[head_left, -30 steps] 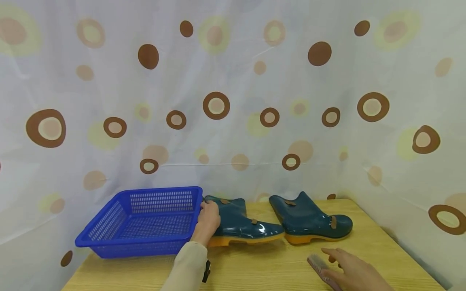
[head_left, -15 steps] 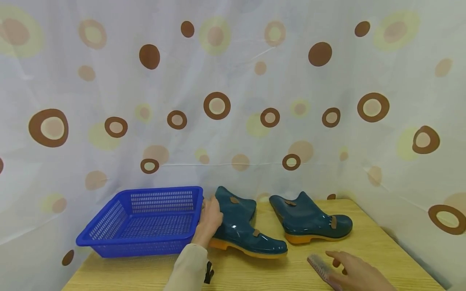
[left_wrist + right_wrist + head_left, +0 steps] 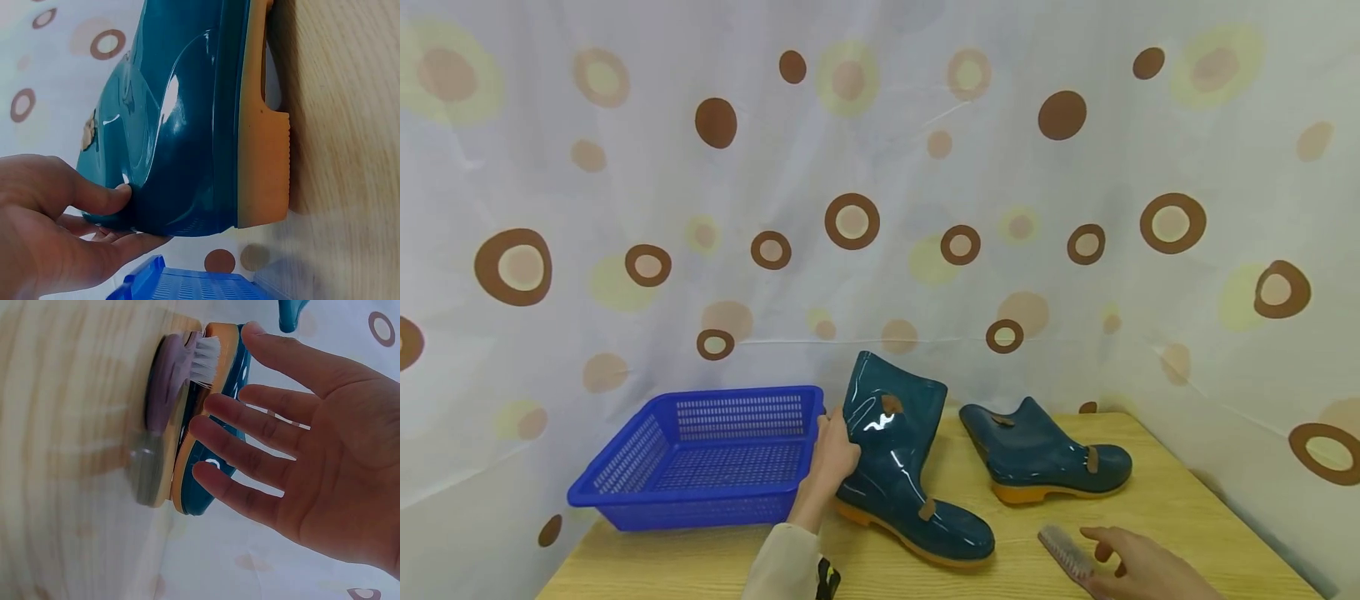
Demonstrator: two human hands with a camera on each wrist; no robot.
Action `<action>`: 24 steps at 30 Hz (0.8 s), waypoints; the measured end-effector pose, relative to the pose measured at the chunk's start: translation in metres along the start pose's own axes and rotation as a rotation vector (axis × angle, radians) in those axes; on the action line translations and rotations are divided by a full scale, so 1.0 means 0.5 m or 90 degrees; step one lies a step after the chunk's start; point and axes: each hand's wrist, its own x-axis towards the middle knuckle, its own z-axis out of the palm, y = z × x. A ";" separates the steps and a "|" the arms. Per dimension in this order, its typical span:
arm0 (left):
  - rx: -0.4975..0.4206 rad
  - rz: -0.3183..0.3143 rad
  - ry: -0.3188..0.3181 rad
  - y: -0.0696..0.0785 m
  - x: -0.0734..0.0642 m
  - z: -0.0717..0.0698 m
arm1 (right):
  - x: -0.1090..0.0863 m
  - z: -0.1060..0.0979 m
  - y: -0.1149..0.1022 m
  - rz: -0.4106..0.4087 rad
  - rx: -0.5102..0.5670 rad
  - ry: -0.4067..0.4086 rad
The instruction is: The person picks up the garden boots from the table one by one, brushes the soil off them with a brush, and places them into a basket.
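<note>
A glossy teal rain boot (image 3: 891, 467) with an orange sole stands tilted beside the basket, a brown patch on its shaft and another on its foot. My left hand (image 3: 829, 454) grips it at the back above the heel. In the left wrist view, the thumb (image 3: 109, 197) presses the near side of the boot (image 3: 187, 137). A second teal boot (image 3: 1045, 454), also with brown patches, lies on its side at the right. Near the front, my right hand (image 3: 1138, 562) hovers with fingers spread by a scrub brush (image 3: 1063, 552). The brush (image 3: 165, 387) lies bristles up.
A blue perforated plastic basket (image 3: 730, 504) sits at the left of the wooden table (image 3: 917, 579), close to my left wrist. Behind stands a white dotted curtain (image 3: 895, 275), which also closes off both sides.
My left hand has raised the boot's shaft from lying flat to a tilted stance, and its toe has swung toward me. The right hand, brush and second boot have hardly moved.
</note>
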 end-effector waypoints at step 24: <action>-0.086 0.020 -0.016 -0.024 -0.029 -0.022 | 0.110 0.033 0.227 -0.004 0.009 -0.049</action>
